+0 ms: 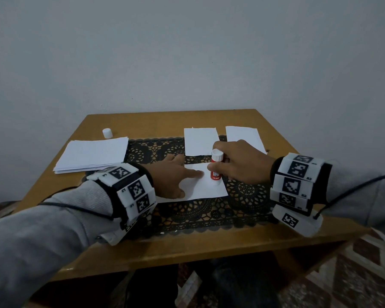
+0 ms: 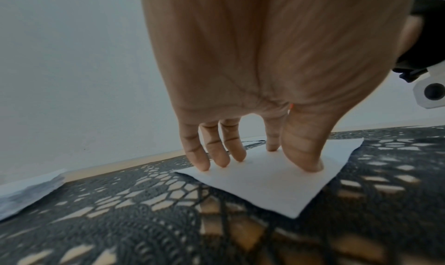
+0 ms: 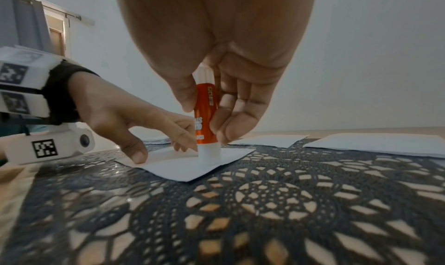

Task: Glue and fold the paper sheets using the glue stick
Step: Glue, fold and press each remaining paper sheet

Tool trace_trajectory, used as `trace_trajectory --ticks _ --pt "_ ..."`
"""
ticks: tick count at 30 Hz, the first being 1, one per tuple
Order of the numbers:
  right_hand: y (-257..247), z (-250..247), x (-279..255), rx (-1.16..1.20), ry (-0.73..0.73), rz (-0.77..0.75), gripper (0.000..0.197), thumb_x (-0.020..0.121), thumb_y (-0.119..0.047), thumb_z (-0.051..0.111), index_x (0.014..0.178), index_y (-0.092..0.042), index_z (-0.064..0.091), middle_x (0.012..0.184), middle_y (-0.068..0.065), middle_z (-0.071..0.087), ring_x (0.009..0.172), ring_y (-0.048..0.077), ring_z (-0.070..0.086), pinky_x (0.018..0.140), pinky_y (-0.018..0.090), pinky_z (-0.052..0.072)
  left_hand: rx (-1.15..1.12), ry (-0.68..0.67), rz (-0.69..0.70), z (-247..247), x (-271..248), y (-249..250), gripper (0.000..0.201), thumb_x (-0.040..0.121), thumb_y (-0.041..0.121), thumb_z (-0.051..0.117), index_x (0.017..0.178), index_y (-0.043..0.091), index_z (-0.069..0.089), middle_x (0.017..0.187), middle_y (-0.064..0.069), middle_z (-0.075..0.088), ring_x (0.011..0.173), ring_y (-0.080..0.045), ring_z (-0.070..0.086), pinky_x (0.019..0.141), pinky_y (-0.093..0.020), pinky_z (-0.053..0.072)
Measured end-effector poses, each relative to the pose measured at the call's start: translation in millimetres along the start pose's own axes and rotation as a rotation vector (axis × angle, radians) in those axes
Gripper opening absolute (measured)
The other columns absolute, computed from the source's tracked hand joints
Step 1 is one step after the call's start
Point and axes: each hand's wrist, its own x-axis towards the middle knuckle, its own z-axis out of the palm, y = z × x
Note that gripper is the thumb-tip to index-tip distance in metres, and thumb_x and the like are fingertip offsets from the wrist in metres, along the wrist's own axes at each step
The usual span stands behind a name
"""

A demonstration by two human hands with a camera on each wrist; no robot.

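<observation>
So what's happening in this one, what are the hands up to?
A person is gluing a paper sheet that lies on a black lace mat on a wooden table. The left hand presses the sheet flat with spread fingers, while the right hand holds the glue stick upright, its lower end down on the sheet. The white cap stands at the back left, behind a stack of paper. Two more sheets lie at the back.

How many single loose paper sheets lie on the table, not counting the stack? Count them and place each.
3. One sheet lies under the left hand and glue stick; two more lie behind: the middle sheet and the far right sheet. The stack may hide others.
</observation>
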Motion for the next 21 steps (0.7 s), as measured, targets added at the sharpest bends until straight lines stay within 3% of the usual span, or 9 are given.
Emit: trace_trajectory --ticks 2,6,9,14,17,21 --pt "-2 -1 -4 0.003 -0.01 0.003 0.028 0.094 -0.037 0.058 0.074 -0.031 0.04 0.074 -0.01 0.052 0.065 0.005 0.049 0.057 0.02 0.032 -0.009 0.001 -0.001 0 0 0 0.075 0.09 0.038 0.058 0.149 0.045 0.012 0.136 -0.007 0.028 0.13 -0.03 0.024 0.109 -0.047 0.032" --pt "-6 -1 -10 0.026 -0.027 0.018 0.02 0.094 -0.036 0.058 0.082 -0.024 0.047 0.075 -0.01 0.054 0.068 0.006 0.052 0.059 0.021 0.037 -0.034 0.002 -0.002 -1 0 0 0.075 0.09 0.037 0.06 0.148 0.047 0.013 0.136 -0.008 0.028 0.131 -0.03 0.024 0.109 -0.046 0.031" --pt "-7 -2 -13 0.042 -0.031 0.024 0.024 0.093 -0.037 0.059 0.077 -0.028 0.044 0.073 -0.011 0.053 0.068 0.006 0.051 0.06 0.023 0.037 -0.054 0.003 0.0 -1 1 -1 0.075 0.09 0.036 0.061 0.147 0.047 0.015 0.136 -0.009 0.028 0.13 -0.031 0.024 0.109 -0.046 0.031" --pt "-9 -4 -18 0.087 -0.069 0.05 0.019 0.094 -0.037 0.058 0.084 -0.022 0.052 0.075 -0.01 0.058 0.065 0.006 0.056 0.067 0.03 0.047 -0.054 0.026 0.001 -2 1 1 0.074 0.088 0.036 0.063 0.146 0.048 0.019 0.133 -0.007 0.028 0.128 -0.029 0.022 0.108 -0.048 0.031" --pt "-6 -6 -19 0.191 -0.108 0.084 0.018 0.094 -0.033 0.059 0.082 -0.022 0.052 0.072 -0.003 0.066 0.057 0.011 0.065 0.062 0.03 0.055 -0.06 0.035 -0.019 -4 1 0 0.079 0.084 0.037 0.067 0.147 0.046 0.019 0.14 -0.006 0.025 0.133 -0.029 0.018 0.109 -0.052 0.029" --pt "1 -12 -19 0.385 -0.131 0.146 0.022 0.095 -0.027 0.058 0.09 -0.005 0.059 0.071 0.013 0.07 0.055 0.021 0.066 0.056 0.032 0.056 -0.113 0.005 -0.085 -7 1 -6 0.097 0.08 0.043 0.071 0.151 0.03 0.007 0.151 -0.007 0.018 0.141 -0.03 0.013 0.112 -0.053 0.025"
